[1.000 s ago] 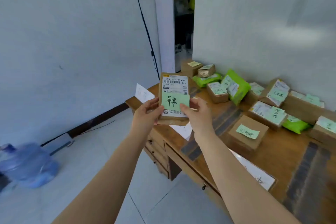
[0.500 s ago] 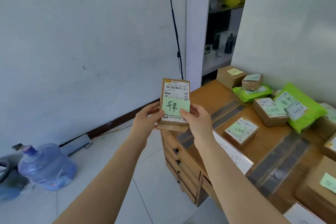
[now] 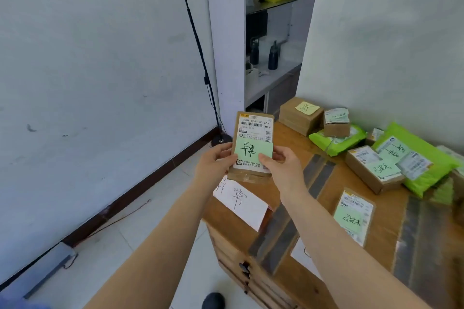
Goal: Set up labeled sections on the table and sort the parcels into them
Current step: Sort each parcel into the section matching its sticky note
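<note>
A flat brown cardboard parcel [image 3: 253,130] with a shipping label and a green handwritten sticky note is held upright above the left end of the wooden table [image 3: 316,183]. My left hand [image 3: 213,165] grips its left edge and my right hand [image 3: 283,168] grips its right edge. Directly below it a white paper section label [image 3: 241,202] with handwritten characters lies on the table corner. Dark tape strips [image 3: 296,211] divide the tabletop. A second white label [image 3: 300,253] peeks out under my right forearm.
Sorted parcels lie beyond the tape: a flat box with a green note [image 3: 354,216], a brown box [image 3: 374,168], green mailers [image 3: 421,158] and boxes [image 3: 300,114] by the wall. A black lamp stand [image 3: 221,139] and a shelf recess [image 3: 271,57] stand behind. My shoe [image 3: 213,301] shows below.
The view has swung toward the table's left end. Both hands have carried the parcel over the white label on the table corner; the water bottle on the floor has left the view.
</note>
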A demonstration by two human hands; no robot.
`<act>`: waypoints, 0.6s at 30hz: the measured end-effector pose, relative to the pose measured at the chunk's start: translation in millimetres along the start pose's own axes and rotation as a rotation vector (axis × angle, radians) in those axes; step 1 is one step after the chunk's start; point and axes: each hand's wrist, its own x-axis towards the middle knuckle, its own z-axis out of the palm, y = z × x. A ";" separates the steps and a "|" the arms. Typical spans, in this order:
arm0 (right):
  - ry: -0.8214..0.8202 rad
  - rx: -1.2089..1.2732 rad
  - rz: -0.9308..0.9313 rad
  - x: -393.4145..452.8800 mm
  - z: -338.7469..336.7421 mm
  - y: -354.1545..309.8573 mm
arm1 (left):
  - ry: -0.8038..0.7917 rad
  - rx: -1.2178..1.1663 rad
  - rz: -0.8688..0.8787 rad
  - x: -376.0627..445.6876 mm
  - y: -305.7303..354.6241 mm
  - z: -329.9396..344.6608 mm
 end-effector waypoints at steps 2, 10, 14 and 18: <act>0.062 -0.011 0.024 23.2 9.7 4.4 | -0.087 -0.005 -0.002 36.7 -2.0 -3.1; 0.300 -0.067 0.186 100.7 46.2 30.9 | -0.399 0.104 -0.098 170.1 -16.8 -8.0; 0.376 -0.171 0.289 127.0 54.9 49.0 | -0.559 0.183 -0.158 212.7 -32.8 0.5; 0.400 -0.248 0.406 146.2 57.3 73.9 | -0.644 0.220 -0.244 241.1 -55.3 10.9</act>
